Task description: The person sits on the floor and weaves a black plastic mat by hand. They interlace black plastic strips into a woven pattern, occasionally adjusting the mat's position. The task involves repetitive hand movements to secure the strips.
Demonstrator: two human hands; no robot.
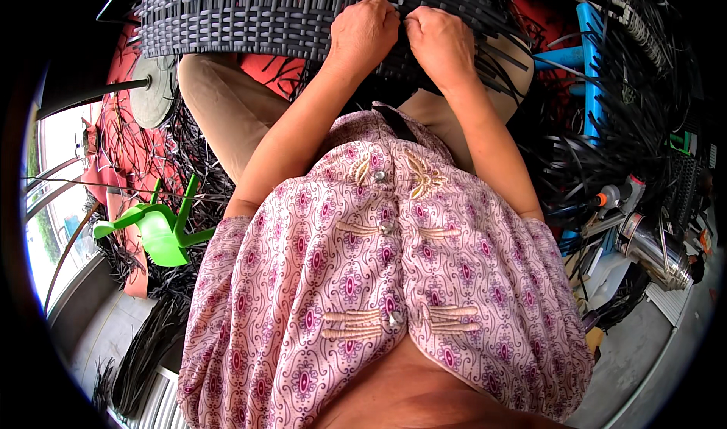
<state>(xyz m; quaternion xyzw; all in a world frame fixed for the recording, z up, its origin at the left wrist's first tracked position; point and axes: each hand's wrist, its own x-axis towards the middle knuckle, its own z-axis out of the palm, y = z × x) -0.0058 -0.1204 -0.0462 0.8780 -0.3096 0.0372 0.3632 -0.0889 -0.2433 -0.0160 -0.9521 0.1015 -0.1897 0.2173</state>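
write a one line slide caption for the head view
Both hands, left hand and right hand, press side by side on a dark woven panel, loose strips around.

Dark grey woven wicker panel (250,16), unfinished edge

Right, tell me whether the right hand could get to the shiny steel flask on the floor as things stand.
Probably not without letting go: the right hand is clenched on the dark woven wicker panel beside the left hand, and the shiny steel flask lies low at the person's right among black plastic strips.
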